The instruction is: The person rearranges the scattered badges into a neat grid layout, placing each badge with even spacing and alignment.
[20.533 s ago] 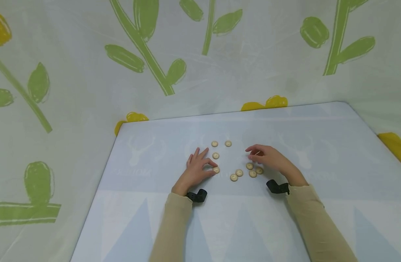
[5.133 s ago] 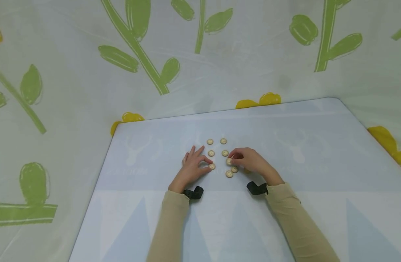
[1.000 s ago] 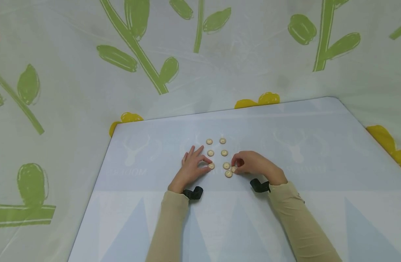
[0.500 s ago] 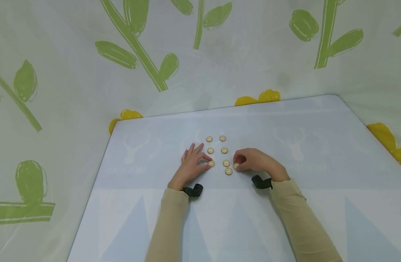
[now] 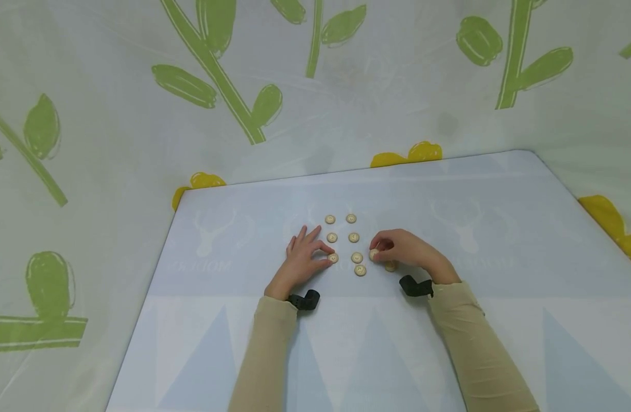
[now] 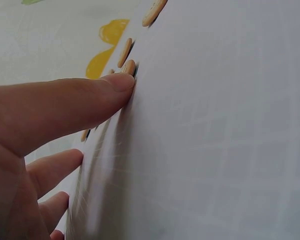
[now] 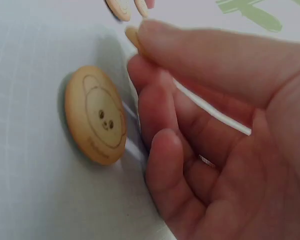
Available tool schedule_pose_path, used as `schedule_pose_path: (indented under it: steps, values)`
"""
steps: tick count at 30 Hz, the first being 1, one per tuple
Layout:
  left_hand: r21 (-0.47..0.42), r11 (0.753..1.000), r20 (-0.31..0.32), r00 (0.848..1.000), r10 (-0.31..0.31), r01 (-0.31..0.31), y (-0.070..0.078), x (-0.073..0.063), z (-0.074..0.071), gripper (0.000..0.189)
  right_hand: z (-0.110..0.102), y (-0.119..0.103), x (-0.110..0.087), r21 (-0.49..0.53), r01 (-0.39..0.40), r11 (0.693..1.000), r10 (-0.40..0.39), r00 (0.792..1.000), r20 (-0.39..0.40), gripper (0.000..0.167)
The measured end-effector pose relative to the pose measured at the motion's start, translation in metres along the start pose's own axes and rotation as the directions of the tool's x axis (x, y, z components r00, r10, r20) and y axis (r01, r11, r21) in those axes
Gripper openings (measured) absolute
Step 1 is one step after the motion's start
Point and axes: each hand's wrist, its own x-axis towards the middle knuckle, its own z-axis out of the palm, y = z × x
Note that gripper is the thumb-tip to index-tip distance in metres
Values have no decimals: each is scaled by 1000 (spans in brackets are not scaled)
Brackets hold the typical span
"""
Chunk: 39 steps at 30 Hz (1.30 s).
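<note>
Several round wooden buttons lie on the table in the head view. My left hand (image 5: 305,262) pinches the nearest button of the left column (image 5: 333,258) between thumb and index finger, its other fingers spread. With thumb and forefinger my right hand (image 5: 408,252) holds another button (image 5: 374,254), right of the right column. Beneath that hand lies a loose button (image 5: 391,266); the right wrist view shows its engraved bear face (image 7: 96,116) and two holes. The right column holds a far button (image 5: 351,218), a middle button (image 5: 353,237) and a near button (image 5: 357,258).
One more button (image 5: 360,270) lies just below the right column. Two buttons, a far one (image 5: 330,219) and a middle one (image 5: 332,237), stand above the left hand. The pale table (image 5: 377,343) ends at a flower-printed cloth (image 5: 397,103) behind it.
Scattered buttons have come into two columns. In the last second my right hand has drawn its button rightward from beside two others, uncovering the loose one. The left hand stays put.
</note>
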Motion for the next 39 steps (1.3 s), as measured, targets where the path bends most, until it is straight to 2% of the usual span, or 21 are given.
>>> schedule_pose_path:
  steps: [8, 16, 21, 27, 33, 39]
  values:
    - [4, 1000, 8, 1000, -11, 11, 0, -1, 0, 15, -1, -1, -1, 15, -35, 999, 35, 999, -20, 20]
    - [19, 1000, 9, 1000, -9, 9, -1, -1, -1, 15, -3, 5, -1, 67, 2, 998, 4, 996, -88, 23]
    - [13, 1000, 4, 1000, -5, 5, 0, 0, -2, 15, -6, 7, 0, 85, 11, 996, -2, 995, -103, 22]
    - [10, 1000, -2, 1000, 1, -1, 0, 2, -1, 16, -10, 11, 5, 107, -36, 994, 50, 990, -134, 22]
    - [0, 1000, 7, 1000, -3, 3, 2, 1, 0, 15, -12, 15, 10, 174, -90, 981, 111, 988, -112, 25]
    - [2, 1000, 14, 1000, -14, 14, 2, 0, 1, 15, -15, 14, 16, 183, -108, 977, 131, 984, -117, 28]
